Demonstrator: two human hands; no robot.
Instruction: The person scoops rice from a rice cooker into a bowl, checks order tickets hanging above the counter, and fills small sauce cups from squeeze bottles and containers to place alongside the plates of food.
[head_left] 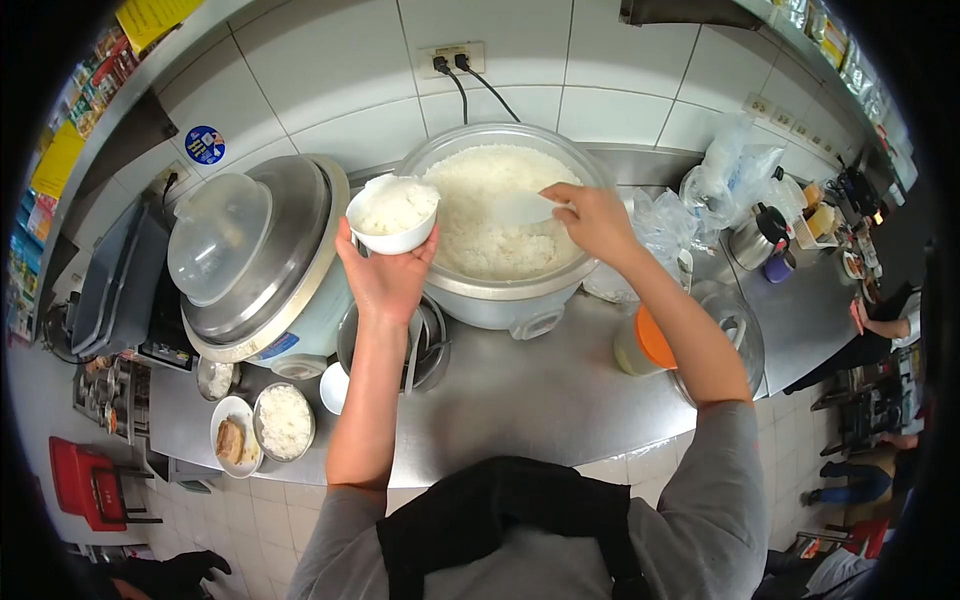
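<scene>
The left hand held up a white bowl of rice, fingers spread; the right fingers pinched a white paddle

Appears bright and fairly even through the middle, with cool, whitish light. Spreads soft glare and blurred reflections over the grey brushed-steel counter, and puts streaky highlights on the round silver metal lid. Keeps texture in the bright white cooked rice. Bends the glossy white rectangular wall tiles strongly, softens detail outward, and darkens to a black circular border.
</scene>
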